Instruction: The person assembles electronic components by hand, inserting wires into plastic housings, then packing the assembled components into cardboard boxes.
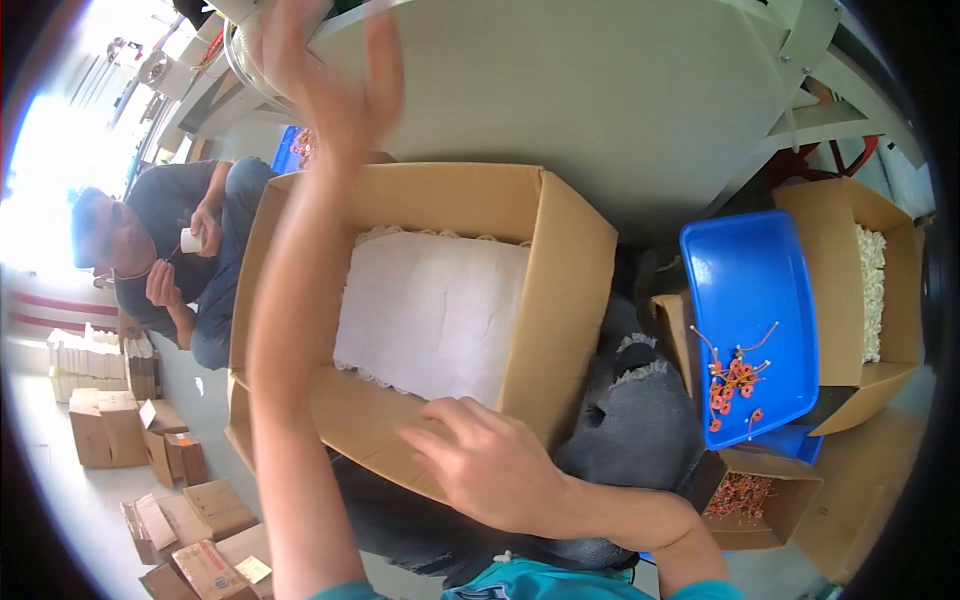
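My left hand (335, 85) is raised at the top edge, smeared by motion, next to the rim of a clear round container (240, 65). Its forearm crosses the left part of an open cardboard box (575, 240) in front of me. A white sheet (435, 310) lies flat inside the box, with pale looped edges of something showing round its border. Over the near side of the box hovers my right hand (485, 460), fingers loosely bent and apart, with nothing in them.
To the right stands a blue tray (750, 290) with several orange ring-shaped parts (735, 385) on wires. Beyond it is a carton of white pieces (870, 290); below, a small box of red parts (740, 495). A co-worker (185, 250) sits at left. A grey-white table (560, 90) is ahead.
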Available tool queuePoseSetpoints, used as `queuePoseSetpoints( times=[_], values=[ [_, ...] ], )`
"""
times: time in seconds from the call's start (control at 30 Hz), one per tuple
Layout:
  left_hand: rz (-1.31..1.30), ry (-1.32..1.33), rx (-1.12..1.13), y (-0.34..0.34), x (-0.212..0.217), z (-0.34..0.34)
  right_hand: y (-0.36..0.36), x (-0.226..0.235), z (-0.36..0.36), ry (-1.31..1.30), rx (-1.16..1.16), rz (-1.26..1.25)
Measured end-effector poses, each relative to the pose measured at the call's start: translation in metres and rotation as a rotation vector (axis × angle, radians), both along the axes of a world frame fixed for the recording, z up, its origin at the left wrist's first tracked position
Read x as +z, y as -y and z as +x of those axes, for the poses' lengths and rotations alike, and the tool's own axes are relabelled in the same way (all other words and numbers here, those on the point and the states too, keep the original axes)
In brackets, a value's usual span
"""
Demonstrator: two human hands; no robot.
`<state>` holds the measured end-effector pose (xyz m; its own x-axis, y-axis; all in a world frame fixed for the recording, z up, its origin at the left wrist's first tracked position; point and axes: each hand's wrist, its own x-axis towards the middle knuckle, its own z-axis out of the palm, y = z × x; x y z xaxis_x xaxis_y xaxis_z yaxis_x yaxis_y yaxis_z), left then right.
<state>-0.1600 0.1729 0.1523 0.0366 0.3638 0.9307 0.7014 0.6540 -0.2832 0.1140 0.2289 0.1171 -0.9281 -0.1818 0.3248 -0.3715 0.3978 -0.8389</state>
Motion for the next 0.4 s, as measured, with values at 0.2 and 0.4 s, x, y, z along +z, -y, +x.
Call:
queuePoseSetpoints(
  times=[0.2,0.4],
  values=[
    [-0.651,1.194,0.186,0.133,-0.265,0.070,-0.006,0.002,0.000,0.035,-0.002,0.013],
    [-1.433,1.628,0.482,0.199,-0.350,0.121,0.002,-0.014,-0.006,0.100,0.032,0.180]
  ],
)
